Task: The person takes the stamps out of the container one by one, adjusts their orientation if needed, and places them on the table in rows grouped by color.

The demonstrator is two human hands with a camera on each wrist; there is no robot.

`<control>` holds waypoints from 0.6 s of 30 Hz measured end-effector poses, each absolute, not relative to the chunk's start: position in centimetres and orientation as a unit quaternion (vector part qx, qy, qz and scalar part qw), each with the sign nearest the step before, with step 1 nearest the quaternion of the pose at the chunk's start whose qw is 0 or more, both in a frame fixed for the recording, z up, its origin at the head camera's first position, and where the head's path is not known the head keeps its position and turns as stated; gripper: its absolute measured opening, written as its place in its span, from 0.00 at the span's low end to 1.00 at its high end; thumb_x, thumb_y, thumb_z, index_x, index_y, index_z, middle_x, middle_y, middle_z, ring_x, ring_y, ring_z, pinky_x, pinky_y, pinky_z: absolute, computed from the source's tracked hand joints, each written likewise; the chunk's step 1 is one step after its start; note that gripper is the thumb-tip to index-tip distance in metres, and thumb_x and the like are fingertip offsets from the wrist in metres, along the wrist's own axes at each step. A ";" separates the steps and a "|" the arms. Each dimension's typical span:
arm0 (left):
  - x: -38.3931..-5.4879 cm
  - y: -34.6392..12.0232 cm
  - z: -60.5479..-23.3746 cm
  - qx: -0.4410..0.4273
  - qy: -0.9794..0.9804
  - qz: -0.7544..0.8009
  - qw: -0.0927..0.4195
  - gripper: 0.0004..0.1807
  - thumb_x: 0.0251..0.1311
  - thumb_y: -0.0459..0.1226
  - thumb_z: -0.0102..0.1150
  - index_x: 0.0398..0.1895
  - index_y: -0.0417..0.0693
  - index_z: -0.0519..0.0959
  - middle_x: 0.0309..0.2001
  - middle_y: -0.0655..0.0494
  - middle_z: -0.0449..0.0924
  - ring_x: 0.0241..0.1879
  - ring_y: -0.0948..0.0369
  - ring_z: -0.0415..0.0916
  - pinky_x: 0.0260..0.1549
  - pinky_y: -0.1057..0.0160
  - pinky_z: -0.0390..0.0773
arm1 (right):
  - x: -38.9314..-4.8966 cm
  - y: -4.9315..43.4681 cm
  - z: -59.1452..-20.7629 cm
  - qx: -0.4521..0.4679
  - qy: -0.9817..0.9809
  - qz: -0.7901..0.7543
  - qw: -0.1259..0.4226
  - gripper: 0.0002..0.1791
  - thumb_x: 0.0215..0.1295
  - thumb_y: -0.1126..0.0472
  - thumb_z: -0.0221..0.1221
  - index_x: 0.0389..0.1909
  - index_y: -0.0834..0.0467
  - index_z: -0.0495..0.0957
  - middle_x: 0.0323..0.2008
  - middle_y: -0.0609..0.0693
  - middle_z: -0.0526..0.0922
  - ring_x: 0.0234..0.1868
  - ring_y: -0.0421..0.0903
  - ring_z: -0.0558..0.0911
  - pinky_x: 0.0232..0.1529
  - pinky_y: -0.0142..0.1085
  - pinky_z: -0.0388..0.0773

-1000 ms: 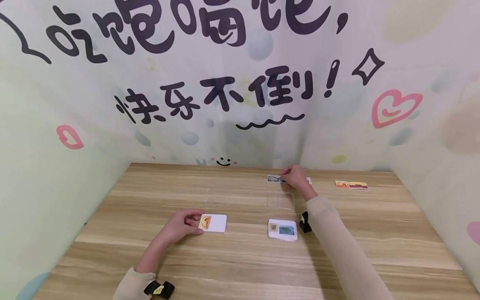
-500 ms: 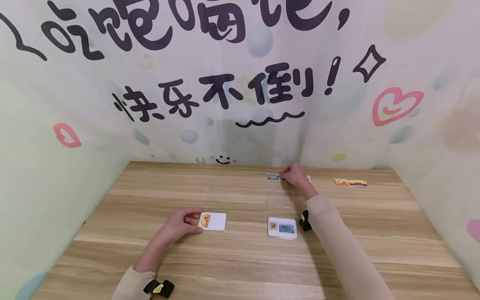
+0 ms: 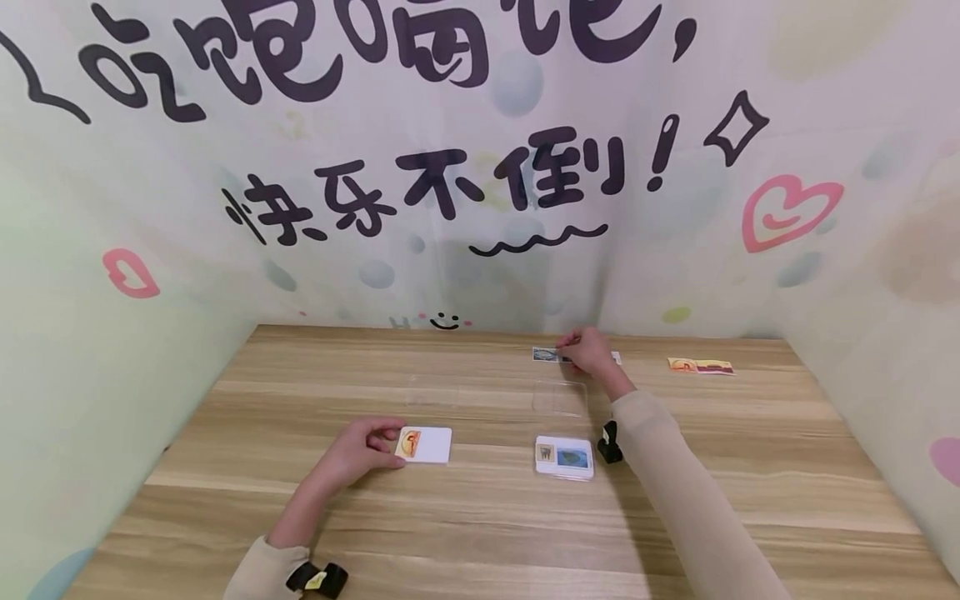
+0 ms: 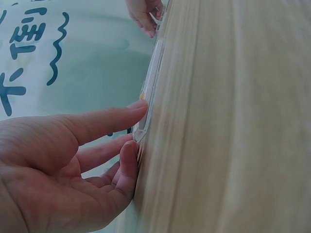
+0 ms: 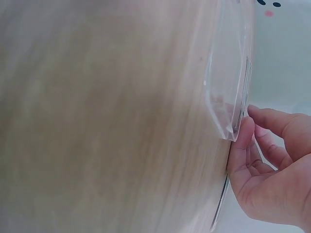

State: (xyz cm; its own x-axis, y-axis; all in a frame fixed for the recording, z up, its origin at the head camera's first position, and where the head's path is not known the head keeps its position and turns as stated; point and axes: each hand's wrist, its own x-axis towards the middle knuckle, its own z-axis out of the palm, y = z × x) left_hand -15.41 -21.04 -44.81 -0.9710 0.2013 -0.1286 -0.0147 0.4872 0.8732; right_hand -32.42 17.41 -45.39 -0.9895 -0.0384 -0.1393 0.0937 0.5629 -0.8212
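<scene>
My left hand (image 3: 358,450) holds the left end of a white card stack in a shallow clear case (image 3: 431,446), low on the wooden table. An orange picture covers the stack's left part. In the left wrist view the thumb and fingers meet at the case's corner (image 4: 141,133). At the back of the table my right hand (image 3: 591,353) pinches a narrow picture card strip (image 3: 544,354) with thumb and forefinger. The hand hides the strip's middle; its two ends show. The right wrist view has the fingertips (image 5: 250,112) right at the strip's edge, close to the tabletop.
A second stack of picture cards (image 3: 564,458) lies in front of the right forearm. Two clear plastic lids are between the stacks and the wall, one of them a rounded lid (image 3: 558,399). An orange and maroon strip (image 3: 701,367) lies at back right. A printed wall (image 3: 450,283) stands behind.
Both hands keep nearly the same place and grip. The whole head view shifts slightly; cards, lids and strips stay where they are.
</scene>
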 end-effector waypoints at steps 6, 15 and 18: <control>-15.4 -21.1 -44.9 0.054 0.858 0.500 0.105 0.31 0.51 0.24 0.77 0.60 0.24 0.79 0.43 0.45 0.81 0.37 0.58 0.72 0.33 0.68 0.74 | -32.4 17.3 -45.3 0.013 0.879 -0.470 0.075 0.08 0.71 0.67 0.64 0.45 0.69 0.83 0.34 0.54 0.81 0.21 0.38 0.72 0.23 0.29 0.74; -15.2 -20.9 -44.5 0.045 0.856 0.502 0.113 0.31 0.53 0.25 0.77 0.61 0.25 0.78 0.45 0.44 0.79 0.37 0.57 0.70 0.33 0.67 0.72 | -32.5 17.5 -45.1 0.011 0.876 -0.474 0.090 0.09 0.73 0.66 0.63 0.47 0.68 0.82 0.36 0.54 0.81 0.21 0.39 0.71 0.23 0.30 0.73; -15.3 -20.9 -44.5 0.048 0.857 0.501 0.113 0.31 0.53 0.25 0.77 0.61 0.25 0.78 0.44 0.44 0.79 0.37 0.57 0.70 0.33 0.67 0.72 | -32.5 17.6 -45.1 0.010 0.874 -0.478 0.090 0.08 0.73 0.66 0.62 0.47 0.68 0.82 0.38 0.55 0.81 0.22 0.40 0.72 0.24 0.31 0.72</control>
